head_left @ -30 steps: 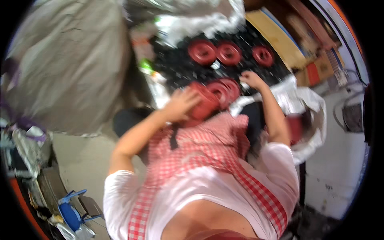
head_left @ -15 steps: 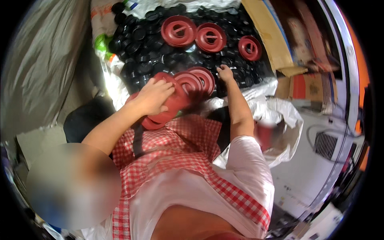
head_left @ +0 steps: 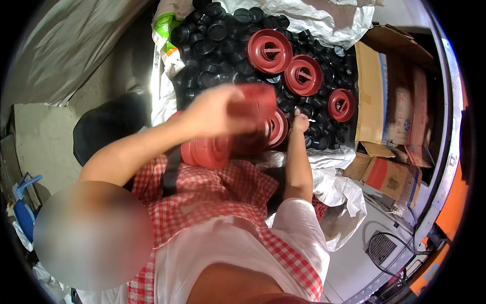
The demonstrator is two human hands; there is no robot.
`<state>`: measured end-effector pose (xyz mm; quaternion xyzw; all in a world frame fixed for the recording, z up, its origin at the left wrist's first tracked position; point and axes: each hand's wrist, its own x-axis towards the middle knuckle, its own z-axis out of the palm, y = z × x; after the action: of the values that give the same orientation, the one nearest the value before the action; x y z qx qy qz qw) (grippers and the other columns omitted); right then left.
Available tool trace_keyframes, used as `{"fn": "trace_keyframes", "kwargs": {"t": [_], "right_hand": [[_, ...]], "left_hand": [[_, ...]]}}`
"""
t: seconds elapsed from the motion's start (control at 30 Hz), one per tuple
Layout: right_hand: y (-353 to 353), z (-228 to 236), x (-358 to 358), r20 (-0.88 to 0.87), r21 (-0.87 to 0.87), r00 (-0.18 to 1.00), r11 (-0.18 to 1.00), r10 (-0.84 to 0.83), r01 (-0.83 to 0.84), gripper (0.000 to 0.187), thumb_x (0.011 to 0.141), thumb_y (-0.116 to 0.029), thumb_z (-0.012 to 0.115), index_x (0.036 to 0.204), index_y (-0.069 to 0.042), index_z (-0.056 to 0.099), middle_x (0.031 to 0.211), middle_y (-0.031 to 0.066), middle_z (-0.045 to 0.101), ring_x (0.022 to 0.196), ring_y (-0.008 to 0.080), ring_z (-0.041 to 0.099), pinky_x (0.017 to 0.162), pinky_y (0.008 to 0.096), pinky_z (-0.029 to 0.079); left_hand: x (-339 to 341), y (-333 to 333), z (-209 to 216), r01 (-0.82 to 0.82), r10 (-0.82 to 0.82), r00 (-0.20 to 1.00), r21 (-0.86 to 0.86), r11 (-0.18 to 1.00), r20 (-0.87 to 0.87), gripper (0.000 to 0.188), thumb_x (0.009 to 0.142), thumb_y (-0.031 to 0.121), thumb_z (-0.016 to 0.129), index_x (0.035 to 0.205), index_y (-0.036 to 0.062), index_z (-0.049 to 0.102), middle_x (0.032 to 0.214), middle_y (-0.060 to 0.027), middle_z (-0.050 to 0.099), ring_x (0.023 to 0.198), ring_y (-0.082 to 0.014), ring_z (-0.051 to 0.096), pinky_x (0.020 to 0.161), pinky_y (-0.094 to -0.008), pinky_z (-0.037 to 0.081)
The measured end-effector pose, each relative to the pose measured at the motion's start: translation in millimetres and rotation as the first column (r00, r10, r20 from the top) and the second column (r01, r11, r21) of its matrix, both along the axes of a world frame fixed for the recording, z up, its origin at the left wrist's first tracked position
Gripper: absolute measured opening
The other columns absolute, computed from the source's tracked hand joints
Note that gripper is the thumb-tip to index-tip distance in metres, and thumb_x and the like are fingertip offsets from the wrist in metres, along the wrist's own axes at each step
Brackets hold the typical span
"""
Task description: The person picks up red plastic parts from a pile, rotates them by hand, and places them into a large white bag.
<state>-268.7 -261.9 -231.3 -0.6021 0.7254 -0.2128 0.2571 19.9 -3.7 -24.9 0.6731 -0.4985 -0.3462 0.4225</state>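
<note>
Red plastic part (head_left: 259, 104) was grasped in left hand (head_left: 217, 109), mid-frame; right hand (head_left: 300, 123) hovered by black caps (head_left: 217, 31), grip unclear. Seemingly handling step; next move called for steady hold.

A grey sheet (head_left: 83, 35) is hanging in folds at upper left, beyond the pale floor (head_left: 55, 147), while a blue chair (head_left: 23, 220) is showing in part at the left edge. Across the workspace at right, an open carton (head_left: 371, 96) is spreading its flaps above a red-striped box (head_left: 387, 177). Below them, a black cable (head_left: 421, 252) is looping past the vent (head_left: 385, 249) of a white cabinet (head_left: 349, 271), and an orange panel (head_left: 450, 215) is lining the far right.
</note>
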Motion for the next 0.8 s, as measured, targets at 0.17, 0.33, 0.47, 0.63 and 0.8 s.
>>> {"fn": "trace_keyframes", "kwargs": {"t": [0.17, 0.33, 0.47, 0.63, 0.8], "right_hand": [[51, 111, 52, 0.128, -0.393, 0.840, 0.805, 0.527, -0.444, 0.021, 0.082, -0.019, 0.068, 0.083, 0.001, 0.060, 0.114, 0.0184, 0.055, 0.105, 0.0271, 0.053, 0.083, 0.0361, 0.045], [163, 200, 129, 0.167, -0.402, 0.452, 0.479, 0.876, -0.780, 0.018, 0.082, -0.010, 0.065, 0.074, -0.004, 0.051, 0.137, 0.0236, 0.037, 0.126, 0.0377, 0.038, 0.100, 0.0384, 0.033], [169, 231, 124, -0.335, -0.432, 0.146, -0.014, 0.931, -0.902, 0.021, 0.068, -0.003, 0.068, 0.075, -0.003, 0.049, 0.131, 0.0193, 0.041, 0.121, 0.0408, 0.042, 0.098, 0.0459, 0.038], [183, 253, 134, -0.220, -0.426, 0.228, 0.116, 0.948, -0.897, 0.031, 0.066, -0.005, 0.074, 0.086, -0.003, 0.051, 0.117, 0.0173, 0.049, 0.107, 0.0324, 0.053, 0.088, 0.0428, 0.047], [174, 256, 149, 0.815, 0.376, 0.564, 0.624, 0.129, -0.686, 0.043, 0.088, -0.030, 0.062, 0.116, -0.006, 0.040, 0.109, 0.0121, 0.052, 0.086, 0.0215, 0.061, 0.076, 0.0339, 0.057]], "left_hand": [[20, -5, 4, -0.291, 0.189, 0.427, 0.063, 0.955, -0.884, 0.059, 0.078, 0.023, 0.074, 0.126, 0.0027, 0.047, 0.114, -0.0058, 0.057, 0.100, -0.0144, 0.056, 0.088, -0.0294, 0.046], [-6, 5, 9, -0.111, -0.016, 0.562, -0.095, 0.989, -0.827, 0.064, 0.075, 0.015, 0.074, 0.130, 0.0038, 0.044, 0.116, -0.0060, 0.056, 0.104, -0.0143, 0.054, 0.093, -0.0306, 0.043], [16, 15, 26, 0.054, -0.049, 0.416, -0.030, 0.998, -0.908, 0.052, 0.077, 0.017, 0.071, 0.123, 0.0045, 0.051, 0.114, -0.0064, 0.058, 0.100, -0.0134, 0.056, 0.086, -0.0295, 0.048], [14, 28, 21, 0.054, -0.132, 0.453, -0.120, 0.991, -0.881, 0.056, 0.075, 0.019, 0.075, 0.123, 0.0024, 0.051, 0.112, -0.0068, 0.060, 0.101, -0.0137, 0.056, 0.089, -0.0288, 0.046], [15, 32, 17, -0.065, -0.079, 0.634, -0.155, 0.986, -0.770, 0.059, 0.073, 0.013, 0.076, 0.125, 0.0031, 0.048, 0.107, -0.0047, 0.062, 0.093, -0.0108, 0.059, 0.083, -0.0278, 0.048]]}}
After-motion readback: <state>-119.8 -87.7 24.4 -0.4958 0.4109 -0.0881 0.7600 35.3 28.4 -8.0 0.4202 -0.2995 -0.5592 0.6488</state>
